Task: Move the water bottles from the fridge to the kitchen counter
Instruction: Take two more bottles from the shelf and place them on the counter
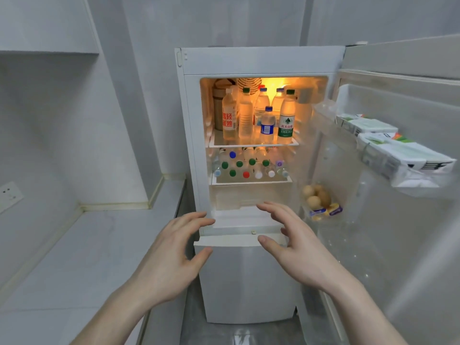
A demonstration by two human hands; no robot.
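Both the left hand and right hand are held spread and empty before the open fridge, where water bottles are kept on 2 shelves, beside the bare kitchen counter.

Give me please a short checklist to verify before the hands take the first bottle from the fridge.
1. Fridge door open: ok.
2. Left hand free, fingers spread: ok.
3. Right hand free, holding nothing: ok.
4. Upright bottles on the top shelf reachable, green-label bottle at the front: ok.
5. Bottles lying on the lower shelf stable if one is pulled: cannot tell.
6. Kitchen counter at left has bare space: ok.
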